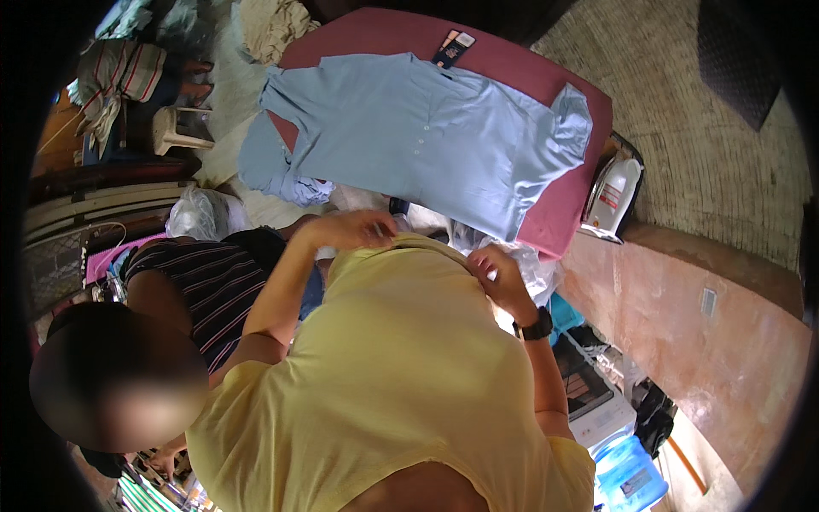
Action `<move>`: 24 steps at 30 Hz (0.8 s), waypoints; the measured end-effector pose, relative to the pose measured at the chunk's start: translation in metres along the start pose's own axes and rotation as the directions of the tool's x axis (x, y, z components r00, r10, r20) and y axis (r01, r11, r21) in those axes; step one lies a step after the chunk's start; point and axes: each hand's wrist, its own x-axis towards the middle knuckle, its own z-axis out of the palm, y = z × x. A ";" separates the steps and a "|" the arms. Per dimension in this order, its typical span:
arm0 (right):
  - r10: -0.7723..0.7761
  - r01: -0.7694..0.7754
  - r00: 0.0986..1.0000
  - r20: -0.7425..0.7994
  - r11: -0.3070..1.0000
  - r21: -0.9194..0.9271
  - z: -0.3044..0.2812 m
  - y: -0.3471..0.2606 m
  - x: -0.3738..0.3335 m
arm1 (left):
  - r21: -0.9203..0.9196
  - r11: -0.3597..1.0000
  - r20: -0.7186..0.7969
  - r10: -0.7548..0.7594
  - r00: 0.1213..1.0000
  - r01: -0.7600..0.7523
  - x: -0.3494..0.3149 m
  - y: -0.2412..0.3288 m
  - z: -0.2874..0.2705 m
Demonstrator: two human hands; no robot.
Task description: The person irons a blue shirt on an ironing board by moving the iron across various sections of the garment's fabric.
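Observation:
My left hand [351, 229] and my right hand [497, 275] both pinch the upper edge of a yellow shirt [401, 367] that fills the lower middle of the view. A black watch [537, 327] sits on my right wrist. Just beyond my hands, a light blue polo shirt [426, 136] lies spread flat, buttons up, on a table covered in maroon cloth [554, 218]. White crumpled fabric or plastic [539, 271] shows beside my right hand.
A white iron [614, 194] stands at the table's right edge. Small dark cards [453, 47] lie at its far end. A person in a dark striped shirt [209, 286] is close on my left. A stool [175, 130], a plastic bag [200, 213] and a blue water jug [629, 474] stand around.

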 end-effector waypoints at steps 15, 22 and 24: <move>0.011 0.019 0.969 0.247 0.993 -0.119 -0.008 -0.015 0.013 | 0.641 0.766 -0.146 0.057 0.988 0.051 0.012 0.028 0.037; -0.136 0.173 0.979 0.152 0.949 -0.265 0.015 -0.007 0.035 | 0.682 0.723 -0.173 0.015 0.985 0.109 0.026 -0.007 0.035; -0.136 0.175 0.978 0.157 0.948 -0.266 0.018 -0.005 0.041 | 0.691 0.718 -0.184 0.063 0.981 0.084 0.030 -0.021 0.031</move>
